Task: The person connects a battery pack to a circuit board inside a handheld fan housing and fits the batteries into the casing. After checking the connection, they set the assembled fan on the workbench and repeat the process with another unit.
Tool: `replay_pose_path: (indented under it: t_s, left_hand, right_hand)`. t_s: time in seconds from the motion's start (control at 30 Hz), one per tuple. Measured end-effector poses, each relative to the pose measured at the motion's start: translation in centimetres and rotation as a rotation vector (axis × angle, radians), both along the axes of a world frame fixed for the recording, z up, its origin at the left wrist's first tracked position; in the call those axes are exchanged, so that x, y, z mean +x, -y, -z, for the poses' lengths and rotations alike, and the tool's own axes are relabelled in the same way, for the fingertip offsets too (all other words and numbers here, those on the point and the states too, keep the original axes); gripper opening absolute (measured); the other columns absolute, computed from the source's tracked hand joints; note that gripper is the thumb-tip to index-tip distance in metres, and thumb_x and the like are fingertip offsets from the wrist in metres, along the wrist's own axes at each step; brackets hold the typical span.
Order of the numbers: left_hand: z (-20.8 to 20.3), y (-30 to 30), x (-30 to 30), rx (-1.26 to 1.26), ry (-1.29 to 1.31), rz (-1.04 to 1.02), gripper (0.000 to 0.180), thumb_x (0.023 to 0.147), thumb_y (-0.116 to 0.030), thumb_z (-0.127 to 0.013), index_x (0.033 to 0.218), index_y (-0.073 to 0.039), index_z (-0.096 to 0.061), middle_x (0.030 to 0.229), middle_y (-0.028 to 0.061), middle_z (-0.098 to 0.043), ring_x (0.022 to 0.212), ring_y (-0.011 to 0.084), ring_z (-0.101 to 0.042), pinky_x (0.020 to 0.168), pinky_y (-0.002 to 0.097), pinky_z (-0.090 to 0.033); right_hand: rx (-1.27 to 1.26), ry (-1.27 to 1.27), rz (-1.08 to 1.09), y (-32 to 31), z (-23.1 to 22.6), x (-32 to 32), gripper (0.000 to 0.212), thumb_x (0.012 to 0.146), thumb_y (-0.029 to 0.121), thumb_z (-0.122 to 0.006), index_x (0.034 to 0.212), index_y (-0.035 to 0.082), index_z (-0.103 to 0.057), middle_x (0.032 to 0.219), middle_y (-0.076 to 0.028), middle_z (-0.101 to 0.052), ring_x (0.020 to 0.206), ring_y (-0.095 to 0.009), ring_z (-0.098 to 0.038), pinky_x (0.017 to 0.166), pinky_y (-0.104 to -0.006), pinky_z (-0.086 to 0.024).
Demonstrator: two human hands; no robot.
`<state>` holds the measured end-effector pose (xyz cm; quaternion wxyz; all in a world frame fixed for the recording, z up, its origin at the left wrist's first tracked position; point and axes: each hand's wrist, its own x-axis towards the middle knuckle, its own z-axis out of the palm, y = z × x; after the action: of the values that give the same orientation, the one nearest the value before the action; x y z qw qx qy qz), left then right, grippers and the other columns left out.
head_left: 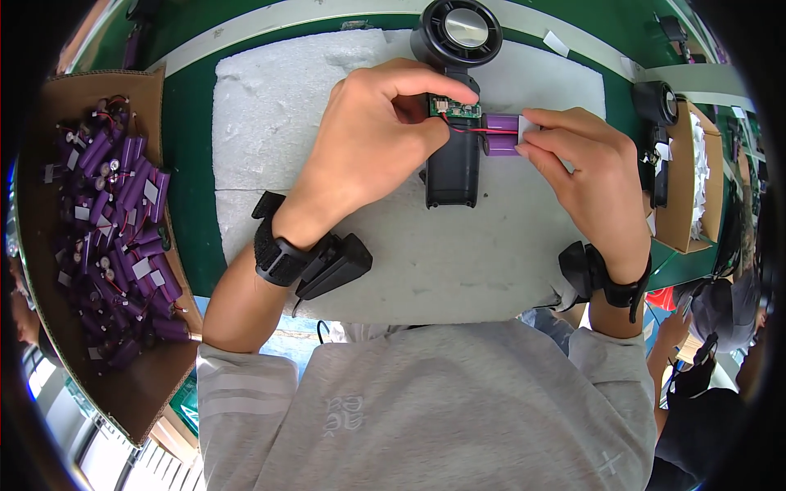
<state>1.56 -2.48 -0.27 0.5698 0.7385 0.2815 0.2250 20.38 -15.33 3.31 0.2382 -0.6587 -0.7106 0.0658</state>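
Observation:
A black handheld fan point(453, 168) lies on the white foam pad, its round head at the far end and its handle pointing toward me. A small green circuit board point(455, 107) shows at the top of the opened handle. My left hand point(372, 123) pinches around this board, thumb and index finger at its two edges. My right hand point(577, 151) holds a purple battery pack point(500, 135) by its white-taped end, just right of the handle. Red and dark wires point(483, 130) run from the pack to the board area.
On the left stands a cardboard box point(123, 409) heaped with purple battery packs point(123, 221). The foam pad point(270, 123) rests on a green table point(187, 180). To the right are another black fan point(655, 106) and a cardboard box point(712, 180) of white pieces. Another person point(704, 393) sits beyond.

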Motion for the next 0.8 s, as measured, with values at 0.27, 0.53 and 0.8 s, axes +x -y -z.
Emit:
replay_pose_path:
  t_s: [0.27,0.53,0.8]
  left_hand:
    - [-0.26,-0.26,-0.15,0.001,-0.021,0.019,0.032,0.075,0.009,-0.060,0.101,-0.005,-0.073,0.097,0.0033,-0.067,0.076,0.0081,-0.059,0.069,0.0216,-0.048]
    - [0.19,-0.24,0.03,0.004,0.015,-0.005,0.030,0.073,0.004,-0.062,0.097,-0.007,-0.075,0.090,0.0058,-0.069,0.066,0.0108,-0.060,0.063,0.0239,-0.049]
    - [0.25,-0.33,-0.10,0.008,0.016,0.001,0.031,0.073,0.004,-0.061,0.098,-0.008,-0.075,0.087,0.0058,-0.070,0.064,0.0108,-0.059,0.062,0.0246,-0.049]
  right_hand:
    - [0.025,0.086,-0.025,-0.01,-0.05,-0.66,0.012,0.073,-0.002,-0.074,0.083,-0.003,-0.068,0.098,-0.013,-0.071,0.073,-0.027,-0.066,0.062,-0.0320,-0.054]
    - [-0.012,0.068,-0.020,0.01,-0.14,-0.05,0.013,0.072,-0.001,-0.075,0.083,-0.004,-0.068,0.098,-0.014,-0.071,0.074,-0.027,-0.067,0.062,-0.0327,-0.054]
    - [-0.009,0.064,-0.014,0.07,-0.27,-0.33,0.012,0.074,-0.002,-0.073,0.084,-0.004,-0.068,0.099,-0.014,-0.071,0.075,-0.028,-0.066,0.063,-0.0332,-0.054]
